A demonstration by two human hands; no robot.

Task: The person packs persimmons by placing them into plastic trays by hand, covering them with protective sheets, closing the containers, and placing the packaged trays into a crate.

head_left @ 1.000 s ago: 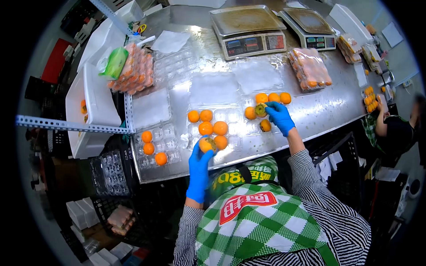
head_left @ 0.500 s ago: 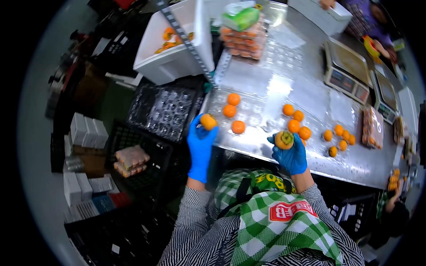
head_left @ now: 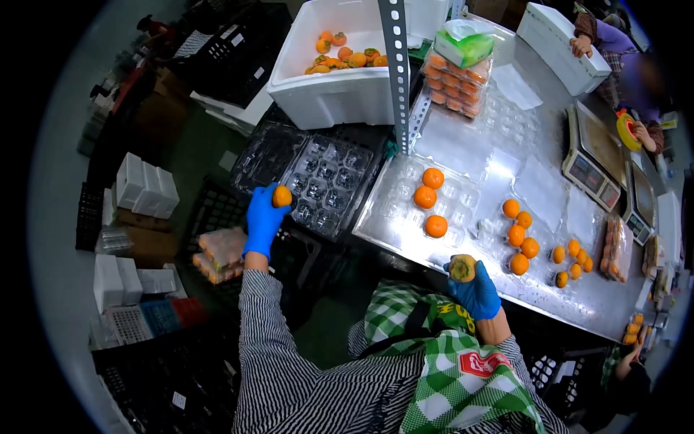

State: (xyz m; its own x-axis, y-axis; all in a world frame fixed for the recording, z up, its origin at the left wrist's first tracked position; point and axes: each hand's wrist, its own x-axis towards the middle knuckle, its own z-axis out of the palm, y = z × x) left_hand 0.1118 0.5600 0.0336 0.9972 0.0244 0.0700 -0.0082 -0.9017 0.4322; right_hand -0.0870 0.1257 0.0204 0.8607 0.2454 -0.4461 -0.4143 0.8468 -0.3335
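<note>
In my blue-gloved left hand [head_left: 263, 220] is an orange persimmon [head_left: 282, 196], gripped at the fingertips. It hangs beside the near-left corner of a clear moulded tray [head_left: 316, 189], whose cups hold no fruit. My right hand [head_left: 478, 293], gloved too, is closed around another persimmon [head_left: 463, 268] with its leafy top facing up, just off the front edge of the steel table [head_left: 405, 249]. On that table a second clear tray [head_left: 463, 194] carries three persimmons [head_left: 425, 196]. Several loose persimmons [head_left: 516, 235] lie to its right.
A white foam box [head_left: 325, 90] with several persimmons stands behind a perforated metal post [head_left: 396, 79]. Stacked fruit packs [head_left: 457, 85], scales [head_left: 594, 155] and a wrapped pack [head_left: 617, 248] occupy the table. Across it, a person's hand [head_left: 580, 46] rests on a white box [head_left: 560, 50].
My left hand has carried its persimmon leftward, away from the table edge to beside the moulded tray. My right hand has come slightly nearer, tilting its persimmon. The view has shifted left.
</note>
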